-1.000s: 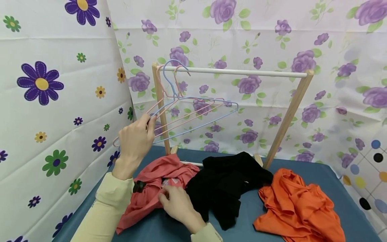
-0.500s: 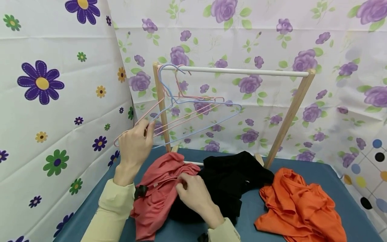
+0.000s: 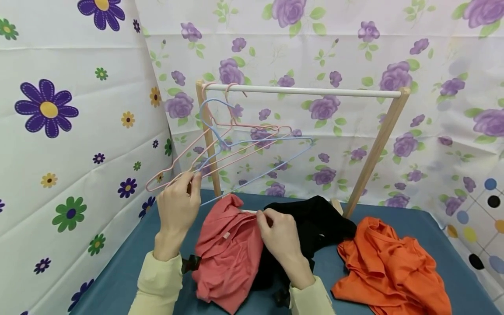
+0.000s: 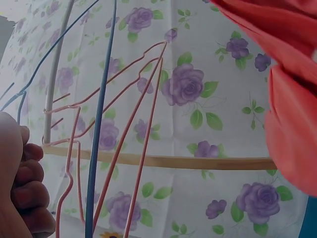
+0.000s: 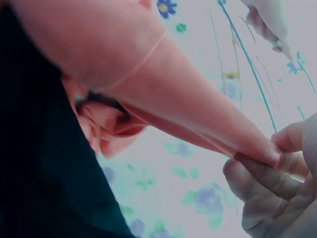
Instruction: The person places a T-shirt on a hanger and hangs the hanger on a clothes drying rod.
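My left hand (image 3: 179,208) grips the left arm of a blue hanger (image 3: 256,177), held in front of the rack and tilted, its hook off the rail. In the left wrist view the fingers (image 4: 32,196) curl at the left edge. My right hand (image 3: 281,234) pinches an edge of a pink garment (image 3: 232,258) between thumb and fingers; the cloth is lifted and hangs down below. In the right wrist view the pinched pink cloth (image 5: 193,99) stretches out from the fingertips. Two pink hangers (image 3: 181,155) hang on the rail behind the blue one.
The rack has a white rail (image 3: 307,91) and wooden posts (image 3: 374,153). A black garment (image 3: 315,227) lies behind the right hand, and an orange garment (image 3: 393,271) is at the right of the blue table (image 3: 118,280). Patterned cloth walls (image 3: 102,157) stand close around.
My left hand has lowered the blue hanger, bringing its hook down below the rail. My right hand has moved right and up, drawing the pink garment with it.
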### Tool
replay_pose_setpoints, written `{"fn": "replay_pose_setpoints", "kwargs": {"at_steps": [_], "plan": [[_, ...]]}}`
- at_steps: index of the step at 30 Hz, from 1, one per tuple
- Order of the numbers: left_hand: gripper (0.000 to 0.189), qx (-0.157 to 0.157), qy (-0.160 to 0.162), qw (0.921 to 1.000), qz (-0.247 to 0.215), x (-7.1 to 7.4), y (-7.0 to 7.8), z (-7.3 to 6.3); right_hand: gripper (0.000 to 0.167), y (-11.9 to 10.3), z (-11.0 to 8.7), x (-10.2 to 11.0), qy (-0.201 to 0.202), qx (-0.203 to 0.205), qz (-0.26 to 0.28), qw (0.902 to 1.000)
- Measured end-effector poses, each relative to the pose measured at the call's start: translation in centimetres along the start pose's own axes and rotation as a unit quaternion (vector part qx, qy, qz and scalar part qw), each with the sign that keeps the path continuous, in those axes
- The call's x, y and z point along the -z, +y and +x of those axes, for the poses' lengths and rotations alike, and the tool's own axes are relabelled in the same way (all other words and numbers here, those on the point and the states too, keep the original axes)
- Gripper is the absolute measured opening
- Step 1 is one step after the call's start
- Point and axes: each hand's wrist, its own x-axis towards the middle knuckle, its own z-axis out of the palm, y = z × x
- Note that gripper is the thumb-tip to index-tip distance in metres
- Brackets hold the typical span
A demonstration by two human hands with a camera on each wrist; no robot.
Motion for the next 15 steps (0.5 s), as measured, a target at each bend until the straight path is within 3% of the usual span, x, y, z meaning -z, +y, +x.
{"fn": "replay_pose_setpoints", "kwargs": {"at_steps": [6, 15], "plan": [[0.028, 0.006, 0.008, 0.9999, -0.008, -0.3, 0.0, -1.3, 0.031, 1.5, 1.0, 2.3, 0.035, -0.005, -0.008, 0.9993], [0.031, 0.009, 0.003, 0.9996, -0.025, -1.0, -0.1, -2.6, 0.032, 3.1, 1.3, 4.6, 0.039, -0.033, 0.007, 0.9986]]}}
